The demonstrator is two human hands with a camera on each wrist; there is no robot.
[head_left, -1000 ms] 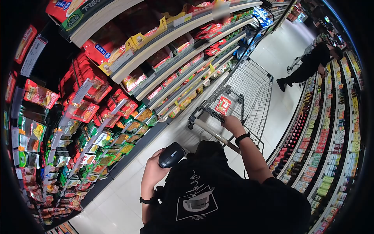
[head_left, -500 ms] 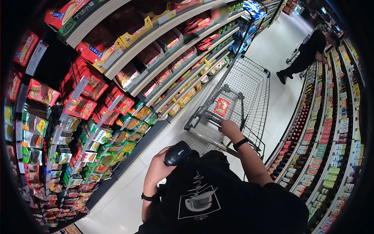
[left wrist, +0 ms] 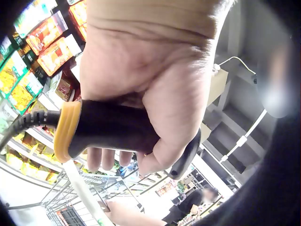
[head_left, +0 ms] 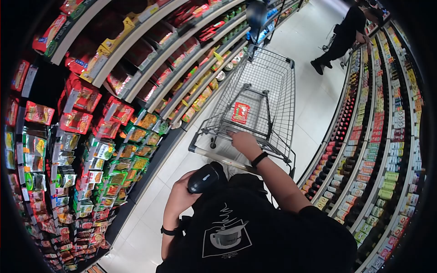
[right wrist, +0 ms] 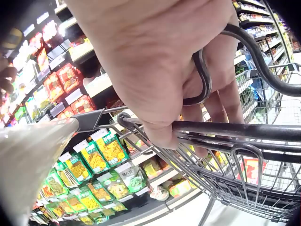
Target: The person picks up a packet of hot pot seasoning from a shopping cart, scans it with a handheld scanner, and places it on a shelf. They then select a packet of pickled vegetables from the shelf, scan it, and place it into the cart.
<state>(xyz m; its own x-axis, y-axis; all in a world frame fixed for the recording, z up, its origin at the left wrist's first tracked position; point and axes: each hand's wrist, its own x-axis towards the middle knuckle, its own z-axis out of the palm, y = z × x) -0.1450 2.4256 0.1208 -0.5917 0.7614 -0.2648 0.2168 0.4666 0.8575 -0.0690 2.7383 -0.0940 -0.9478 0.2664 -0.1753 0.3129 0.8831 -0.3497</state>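
My left hand point(head_left: 181, 193) is wrapped around a black handheld barcode scanner point(head_left: 207, 178) in front of my torso. In the left wrist view, the fingers curl round the scanner's handle point(left wrist: 113, 127), and a cable leaves its yellow-ringed end. My right hand point(head_left: 246, 144) is at the near end of a metal shopping cart point(head_left: 290, 91). The right wrist view has its thumb and fingers around the cart's dark upper rail point(right wrist: 235, 129). A flat red packet point(head_left: 241, 113) lies inside the cart, just beyond that hand.
Shelves with red and green food packets point(head_left: 76, 122) line the left side. On the right, curved shelves hold rows of bottles and jars point(head_left: 378, 136). A person in dark clothes point(head_left: 339, 38) stands farther up the aisle by the right shelves. Pale floor tiles point(head_left: 314, 109) run between.
The head view has turned, so shelves, cart and distant person sit farther left. My right hand and the cart's handle end have shifted left in view too. The left hand keeps the scanner.
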